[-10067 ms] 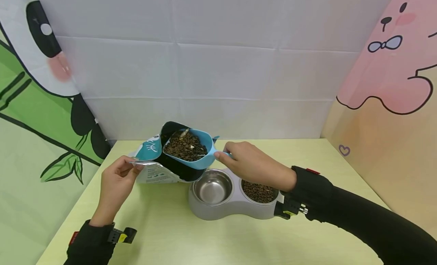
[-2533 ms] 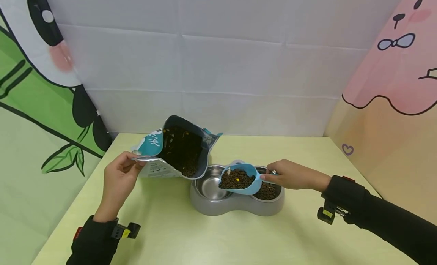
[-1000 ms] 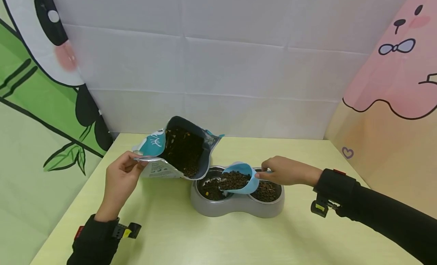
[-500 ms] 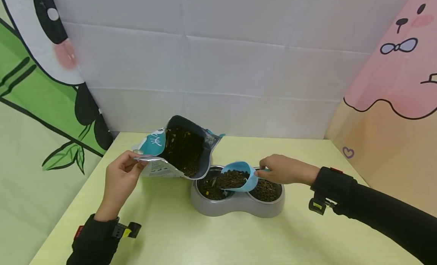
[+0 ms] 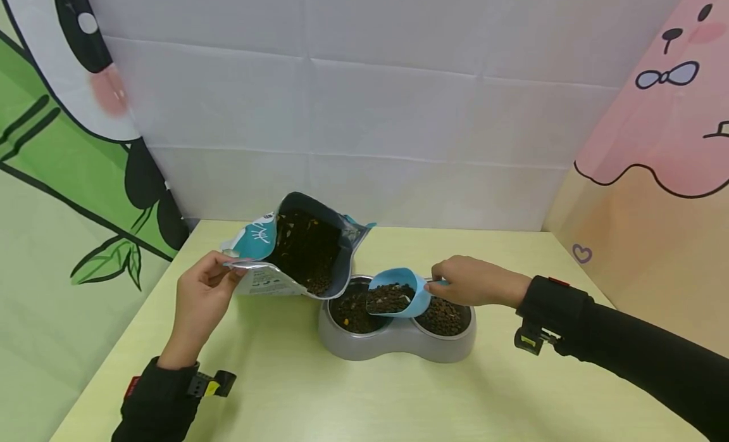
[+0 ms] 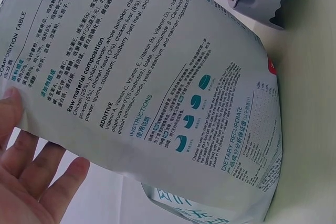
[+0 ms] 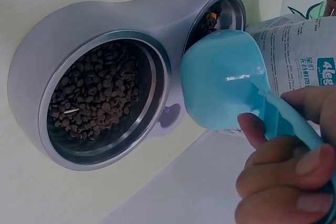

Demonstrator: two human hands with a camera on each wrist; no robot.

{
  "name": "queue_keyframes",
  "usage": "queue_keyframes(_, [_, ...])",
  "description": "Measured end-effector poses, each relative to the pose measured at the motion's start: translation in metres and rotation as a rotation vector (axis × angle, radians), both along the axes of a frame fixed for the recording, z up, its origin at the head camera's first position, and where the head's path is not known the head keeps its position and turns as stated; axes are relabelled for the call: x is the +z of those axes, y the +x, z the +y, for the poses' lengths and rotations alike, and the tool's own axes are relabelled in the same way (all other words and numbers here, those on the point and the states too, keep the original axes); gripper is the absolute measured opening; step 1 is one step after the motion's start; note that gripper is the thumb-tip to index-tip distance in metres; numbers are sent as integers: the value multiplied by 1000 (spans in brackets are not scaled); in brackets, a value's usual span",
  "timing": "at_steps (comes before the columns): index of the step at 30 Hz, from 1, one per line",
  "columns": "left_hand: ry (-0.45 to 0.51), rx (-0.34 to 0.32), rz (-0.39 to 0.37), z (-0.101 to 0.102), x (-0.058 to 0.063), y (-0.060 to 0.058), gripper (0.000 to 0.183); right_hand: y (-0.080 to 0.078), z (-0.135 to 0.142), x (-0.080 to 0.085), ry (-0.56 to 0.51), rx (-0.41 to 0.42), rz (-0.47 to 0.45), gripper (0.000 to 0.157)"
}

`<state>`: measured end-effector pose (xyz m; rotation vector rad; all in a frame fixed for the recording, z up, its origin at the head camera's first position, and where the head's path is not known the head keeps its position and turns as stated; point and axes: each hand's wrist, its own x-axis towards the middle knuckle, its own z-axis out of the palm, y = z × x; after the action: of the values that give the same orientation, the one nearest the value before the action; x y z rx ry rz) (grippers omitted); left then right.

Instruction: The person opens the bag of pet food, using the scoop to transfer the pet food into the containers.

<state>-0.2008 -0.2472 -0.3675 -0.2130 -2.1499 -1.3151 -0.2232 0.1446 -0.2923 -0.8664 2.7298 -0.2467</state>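
Observation:
A blue scoop (image 5: 420, 303) with brown kibble in it tilts over the left bowl of a grey double pet bowl (image 5: 393, 342). My right hand (image 5: 475, 282) grips its handle, fingers curled round it in the right wrist view, where the scoop's blue underside (image 7: 220, 82) hides part of that bowl. Kibble (image 5: 354, 309) lies in the left bowl, and more kibble (image 7: 97, 90) fills much of the right one. At the left, my left hand (image 5: 204, 296) pinches the edge of an opened pet food bag (image 5: 267, 282), whose dark mouth shows kibble inside.
The double bowl stands on a pale yellow table (image 5: 364, 404). A white cloth backdrop (image 5: 376, 113) hangs behind the table. Cartoon-printed panels (image 5: 655, 132) rise at both sides. The bag's printed back (image 6: 173, 93) fills most of the left wrist view.
My right hand brought the scoop from the bag to the left bowl, and kibble now lies in that formerly bare bowl. The load in the scoop has shrunk. My left hand stays on the bag.

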Motion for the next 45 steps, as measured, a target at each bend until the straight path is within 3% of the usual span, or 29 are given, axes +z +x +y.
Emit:
queue_keyframes(30, [1,5,-18,1,1,1,9,3,-12,7,36,55,128,27])
queue_keyframes(45, [5,15,-25,0,2,2,9,7,-8,10,145,110,358,29])
